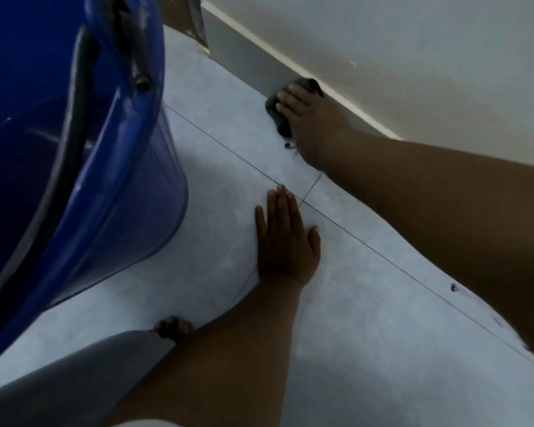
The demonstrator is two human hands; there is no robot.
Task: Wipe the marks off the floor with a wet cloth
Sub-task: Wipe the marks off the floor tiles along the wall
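Observation:
My right hand [313,121] presses a dark cloth [275,114] flat on the pale tiled floor [216,149], close against the skirting board; the cloth shows beyond my fingertips and at the hand's left edge. A small dark mark [289,145] lies beside that hand, and another dark mark [453,287] sits further right by my forearm. My left hand [285,241] rests palm down on the floor with fingers spread, holding nothing, over a crossing of tile joints.
A big blue bucket [90,164] with a dark handle stands at the left, near my left hand. The white wall and grey skirting board [259,53] run diagonally across the top. My knee in grey cloth [74,374] and toes [173,328] are at the bottom left.

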